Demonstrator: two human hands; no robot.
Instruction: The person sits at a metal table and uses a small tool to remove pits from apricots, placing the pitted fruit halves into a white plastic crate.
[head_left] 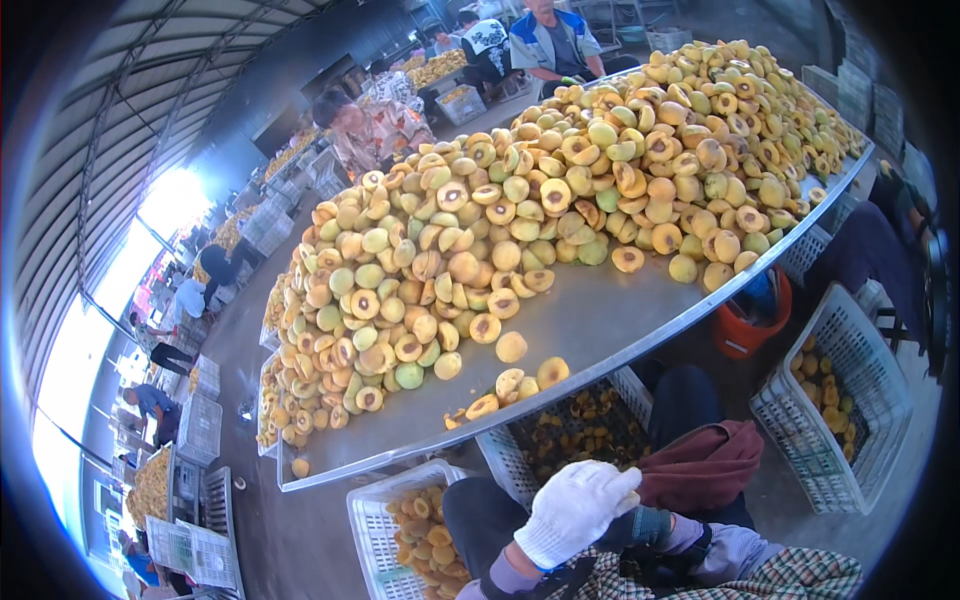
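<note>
Handling yellow peach halves (555,195) heaped on the metal surface (592,308) seems underway; before it, whether fingers of our left hand (575,510) or right hand (640,527) clamp anything, we cannot tell; next probably needs steady gripping.

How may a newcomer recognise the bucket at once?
Find the metal table heaped with yellow fruit. Below its near edge, toward the picture's right, sits the bucket; its solid orange-red wall sets it apart from the pale, slotted crates.
</note>
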